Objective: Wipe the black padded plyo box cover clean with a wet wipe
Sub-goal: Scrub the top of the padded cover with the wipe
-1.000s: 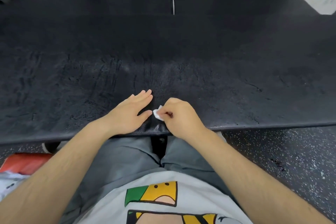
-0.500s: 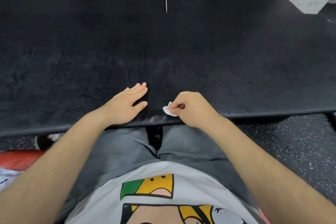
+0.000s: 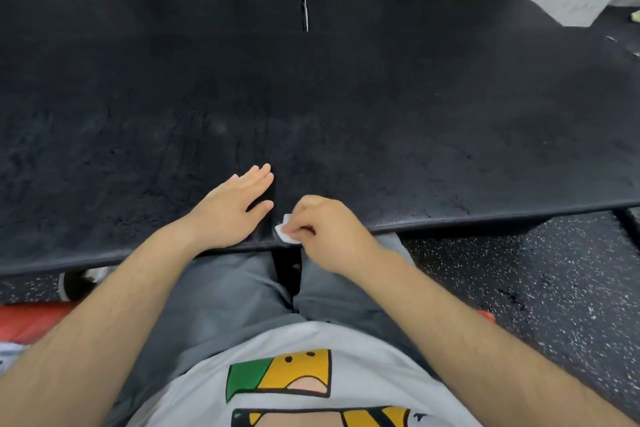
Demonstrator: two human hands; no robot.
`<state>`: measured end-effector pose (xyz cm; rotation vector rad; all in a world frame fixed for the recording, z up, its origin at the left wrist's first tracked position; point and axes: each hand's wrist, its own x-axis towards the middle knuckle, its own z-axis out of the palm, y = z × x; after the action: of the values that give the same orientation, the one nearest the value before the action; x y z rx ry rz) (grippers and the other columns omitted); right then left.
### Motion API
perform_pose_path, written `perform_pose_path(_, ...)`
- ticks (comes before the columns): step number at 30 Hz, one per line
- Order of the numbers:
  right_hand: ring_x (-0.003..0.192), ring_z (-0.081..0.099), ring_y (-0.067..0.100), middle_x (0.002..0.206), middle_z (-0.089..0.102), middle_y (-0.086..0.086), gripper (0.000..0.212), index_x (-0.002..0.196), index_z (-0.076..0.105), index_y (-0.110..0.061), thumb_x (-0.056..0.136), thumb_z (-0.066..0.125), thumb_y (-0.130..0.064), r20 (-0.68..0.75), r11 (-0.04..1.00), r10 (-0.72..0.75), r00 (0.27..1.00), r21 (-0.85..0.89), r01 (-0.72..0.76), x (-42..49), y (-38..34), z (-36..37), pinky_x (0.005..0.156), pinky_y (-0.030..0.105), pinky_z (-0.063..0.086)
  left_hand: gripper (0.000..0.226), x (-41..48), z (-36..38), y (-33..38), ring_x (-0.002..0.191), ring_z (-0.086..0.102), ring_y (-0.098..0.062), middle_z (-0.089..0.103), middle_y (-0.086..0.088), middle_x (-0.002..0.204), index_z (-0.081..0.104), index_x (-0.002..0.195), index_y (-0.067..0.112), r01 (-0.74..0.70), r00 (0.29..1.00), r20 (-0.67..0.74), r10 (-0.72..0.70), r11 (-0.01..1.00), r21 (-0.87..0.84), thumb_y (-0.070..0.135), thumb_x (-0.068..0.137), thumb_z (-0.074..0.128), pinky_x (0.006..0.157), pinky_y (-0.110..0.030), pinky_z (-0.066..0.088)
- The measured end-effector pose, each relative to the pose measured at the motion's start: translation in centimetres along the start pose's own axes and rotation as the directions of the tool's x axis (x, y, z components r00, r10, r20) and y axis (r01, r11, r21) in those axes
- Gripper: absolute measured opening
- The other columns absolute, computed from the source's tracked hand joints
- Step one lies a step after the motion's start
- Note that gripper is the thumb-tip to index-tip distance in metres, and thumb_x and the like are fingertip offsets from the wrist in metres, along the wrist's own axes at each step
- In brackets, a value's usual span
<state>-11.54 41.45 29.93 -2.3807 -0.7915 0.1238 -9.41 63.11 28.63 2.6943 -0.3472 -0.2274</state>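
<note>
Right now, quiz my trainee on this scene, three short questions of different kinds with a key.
1. True or false: the left hand lies flat on the cover.
2. Which hand pinches the wipe? A) left hand B) right hand
3. Fill in: the wipe touches the cover at its ___ edge (near or far).
Key: 1 true; 2 B; 3 near.

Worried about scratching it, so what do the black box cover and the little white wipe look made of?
Box cover: looks like matte black vinyl or synthetic leather, grained, creased and worn near the front edge. Wipe: probably thin white nonwoven fabric; it folds softly where the right hand pinches it.
</note>
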Motion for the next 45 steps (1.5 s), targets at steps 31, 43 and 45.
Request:
perform_pose_path(31,0.089,0.056,0.034,0.085,0.053,0.007,0.019,0.072,0.061,-0.006,0.079,0.058,0.012,-0.197,0.944,0.238,0.951,-0.183,-0.274,2.4,6.3,-3.6,0.067,0.047,0.055,0.053,2.4,0.5,3.5,0.149,0.025,-0.01,0.031,0.012,0.16,0.045,0.149,0.026,-0.128,0.99,-0.05,0.131,0.99,0.06,0.022,0.097,0.045,0.121,-0.031,0.026)
perform_pose_path(43,0.094,0.058,0.032,0.09,0.056,0.008,0.022,0.075,0.068,-0.008,0.081,0.055,0.009,-0.135,0.974,0.198,0.971,-0.085,-0.21,5.3,6.1,-1.9,0.078,0.042,0.054,0.049,4.2,0.0,4.1,0.11,0.064,-0.017,0.064,0.012,0.133,0.073,0.12,0.028,-0.064,0.995,-0.069,0.065,0.998,0.015,0.043,0.084,0.043,0.088,-0.043,0.056)
perform_pose_path(45,0.098,0.059,0.03,0.091,0.059,0.006,0.021,0.084,0.075,-0.01,0.086,0.06,0.005,-0.109,0.985,0.166,0.98,-0.031,-0.17,4.5,5.9,-1.9,0.081,0.042,0.054,0.048,3.9,0.1,4.0,0.114,0.063,-0.016,0.062,0.013,0.135,0.072,0.122,0.028,-0.067,0.995,-0.067,0.067,0.998,-0.002,0.043,0.086,0.044,0.091,-0.042,0.055)
